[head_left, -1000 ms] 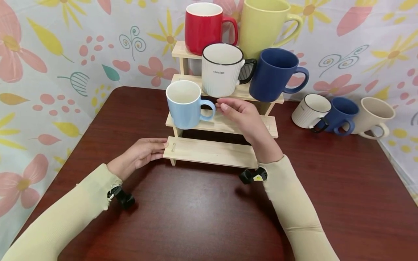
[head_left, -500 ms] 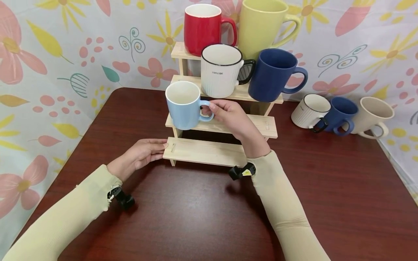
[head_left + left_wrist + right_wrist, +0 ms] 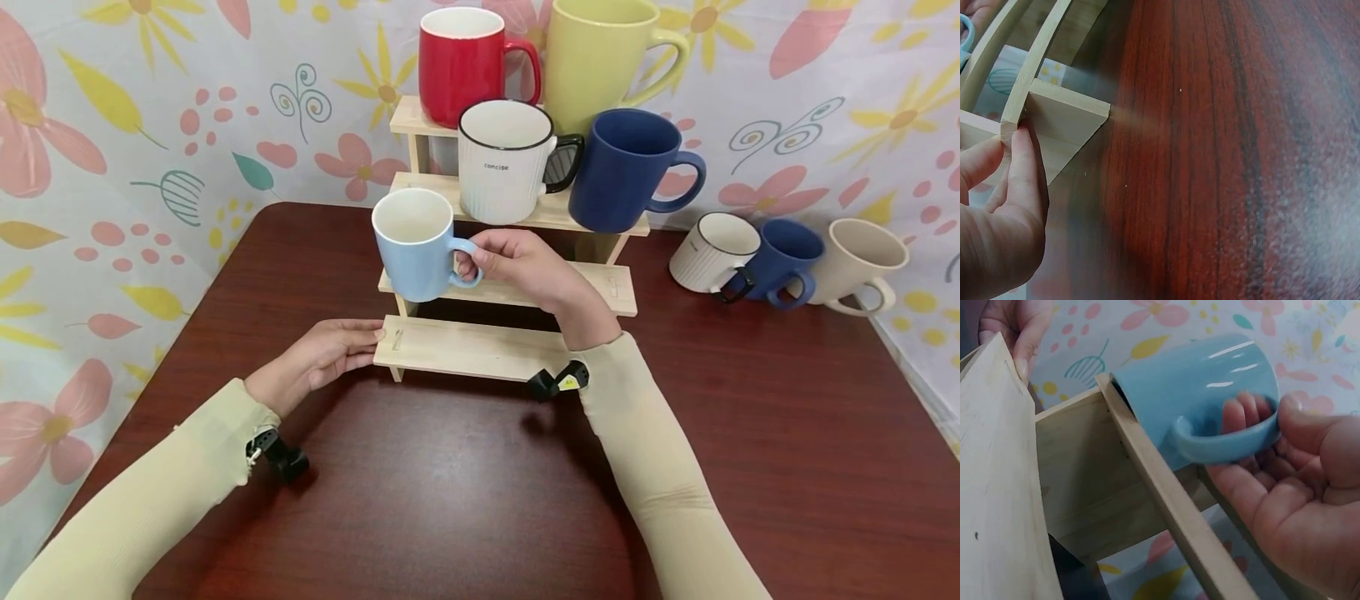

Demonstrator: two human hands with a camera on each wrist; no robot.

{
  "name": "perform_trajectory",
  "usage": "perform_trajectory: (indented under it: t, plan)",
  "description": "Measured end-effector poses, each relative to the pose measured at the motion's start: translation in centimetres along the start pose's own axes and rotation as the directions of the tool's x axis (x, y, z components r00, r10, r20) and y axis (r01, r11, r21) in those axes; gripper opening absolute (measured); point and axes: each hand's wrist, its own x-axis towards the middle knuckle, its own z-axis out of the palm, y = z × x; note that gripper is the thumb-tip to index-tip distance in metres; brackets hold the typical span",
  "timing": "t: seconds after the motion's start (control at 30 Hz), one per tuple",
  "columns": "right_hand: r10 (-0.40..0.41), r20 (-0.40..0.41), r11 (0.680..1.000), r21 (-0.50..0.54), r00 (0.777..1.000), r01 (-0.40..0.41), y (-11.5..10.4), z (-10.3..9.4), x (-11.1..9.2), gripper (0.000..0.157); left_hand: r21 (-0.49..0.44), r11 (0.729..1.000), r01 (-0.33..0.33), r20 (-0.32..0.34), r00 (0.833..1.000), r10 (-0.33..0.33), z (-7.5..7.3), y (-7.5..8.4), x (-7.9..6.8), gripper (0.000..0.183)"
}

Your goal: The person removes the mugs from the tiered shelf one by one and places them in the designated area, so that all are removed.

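A light blue mug point(image 3: 416, 250) is at the left end of the second step from the bottom of a wooden tiered stand point(image 3: 472, 350). My right hand point(image 3: 525, 267) holds its handle, fingers through the loop and thumb on the outside, as the right wrist view shows. In that view the mug's base is close against the step's edge. Down at the left end of the lowest step, my left hand point(image 3: 330, 354) pinches the board, thumb on top and fingers below; the left wrist view shows those fingertips point(image 3: 1021, 140) beneath the board's end.
Higher up the stand are a red mug point(image 3: 461, 75), a yellow mug point(image 3: 596, 67), a white ribbed mug point(image 3: 498, 179) and a dark blue mug point(image 3: 618, 183). Right of it, a small white mug point(image 3: 705, 258), a blue mug point(image 3: 780, 250) and a beige mug point(image 3: 847, 258) stand on the table.
My right hand has come left from beside the light blue mug's handle and taken hold of it. The mug has shifted slightly left. My left hand has stayed put.
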Motion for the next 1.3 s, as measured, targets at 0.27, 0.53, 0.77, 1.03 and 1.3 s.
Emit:
perform_trajectory:
  t: [0.27,0.53,0.77,1.03,1.3]
  plan:
    - [0.028,0.017,0.998,0.052,0.999,-0.029,0.0,0.2,0.1,0.020,0.006,1.000,-0.003,0.015,1.000,0.003,0.1,0.1,-0.1,0.059]
    - [0.047,-0.042,0.998,0.047,0.998,-0.045,-0.3,0.6,-0.3,0.024,-0.010,0.999,-0.040,0.058,0.998,0.040,-0.3,-0.2,0.0,0.061]
    - [0.082,-0.091,0.990,0.121,0.992,-0.071,-0.5,1.4,-0.9,0.030,0.012,0.999,-0.034,0.030,0.999,0.034,-0.1,-0.1,-0.1,0.061]
    - [0.110,-0.136,0.975,0.206,0.985,-0.081,-0.5,1.7,-1.8,0.036,0.007,1.000,-0.007,0.011,1.000,0.007,0.2,0.1,-0.2,0.058]
    - [0.100,-0.140,0.972,0.227,0.985,-0.066,-0.7,1.9,-2.4,0.039,0.010,1.000,-0.010,0.019,1.000,0.010,0.2,0.0,0.0,0.058]
